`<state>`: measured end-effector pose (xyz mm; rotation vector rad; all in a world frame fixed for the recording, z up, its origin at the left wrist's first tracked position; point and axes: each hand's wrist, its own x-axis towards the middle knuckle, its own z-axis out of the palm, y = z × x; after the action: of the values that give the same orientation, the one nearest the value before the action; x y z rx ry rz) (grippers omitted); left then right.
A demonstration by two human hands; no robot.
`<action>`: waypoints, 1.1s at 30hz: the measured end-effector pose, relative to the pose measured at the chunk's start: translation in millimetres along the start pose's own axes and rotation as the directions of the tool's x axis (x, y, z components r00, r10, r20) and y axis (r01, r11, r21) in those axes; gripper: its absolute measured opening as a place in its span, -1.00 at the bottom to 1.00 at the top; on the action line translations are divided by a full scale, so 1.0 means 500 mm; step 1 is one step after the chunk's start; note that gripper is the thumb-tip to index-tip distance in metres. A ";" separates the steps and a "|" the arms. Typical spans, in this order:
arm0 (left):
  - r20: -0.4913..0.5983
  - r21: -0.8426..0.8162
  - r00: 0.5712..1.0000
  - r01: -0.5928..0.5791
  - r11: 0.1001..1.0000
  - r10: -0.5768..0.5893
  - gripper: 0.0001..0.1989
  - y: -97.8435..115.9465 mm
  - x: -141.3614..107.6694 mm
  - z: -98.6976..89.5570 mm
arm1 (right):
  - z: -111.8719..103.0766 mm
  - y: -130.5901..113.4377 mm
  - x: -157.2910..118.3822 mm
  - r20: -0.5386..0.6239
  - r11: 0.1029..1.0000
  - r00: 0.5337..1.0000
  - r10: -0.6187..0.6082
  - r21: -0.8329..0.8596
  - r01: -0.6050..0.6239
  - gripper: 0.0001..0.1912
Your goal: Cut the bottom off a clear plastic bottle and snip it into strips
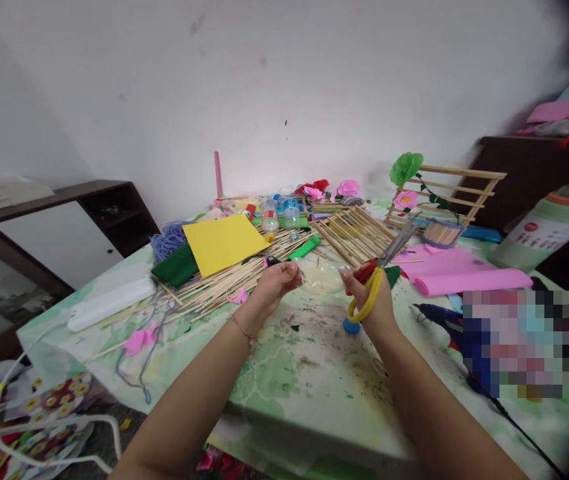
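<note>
My left hand (278,283) is closed, with thumb and fingertips pinched together at the edge of a thin clear plastic piece (320,277). The plastic spans the gap between my hands, and its outline is faint. In my right hand (378,308) is a pair of scissors (367,297) with yellow and red handles, the metal blades pointing away to the upper right. My right thumb and fingertips come close to the plastic's other edge; whether they grip it too I cannot tell. A blue bottle cap (351,325) lies just below the scissors.
Thin wooden sticks (224,283), yellow sheet (224,243) and purple yarn (168,241) lie left. A stick lattice (357,233) and clear bottles (269,219) stand behind. On the right are pink paper (469,277), a corded glue gun (442,315) and a green flask (539,230).
</note>
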<state>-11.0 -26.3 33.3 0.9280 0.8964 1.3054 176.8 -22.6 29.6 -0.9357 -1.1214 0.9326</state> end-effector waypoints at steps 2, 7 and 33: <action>-0.030 0.027 0.999 -0.015 1.000 0.016 -0.51 0.002 -0.003 0.004 | 0.003 -0.005 -0.004 -0.044 0.999 0.998 -0.033 0.002 0.033 -0.40; -0.105 0.058 0.992 -0.069 0.996 0.075 -0.50 0.007 -0.009 0.015 | 0.009 -0.016 -0.017 -0.085 0.995 0.993 -0.086 0.046 0.090 -0.39; 0.033 -0.352 0.981 -0.169 0.921 0.193 -0.65 0.026 -0.030 0.021 | 0.011 0.004 -0.019 0.249 0.997 0.968 -0.028 0.075 0.010 -0.58</action>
<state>-7.0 -41.1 49.6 0.7815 0.5113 1.5236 169.5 -30.1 25.6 -0.7600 -1.2973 1.0906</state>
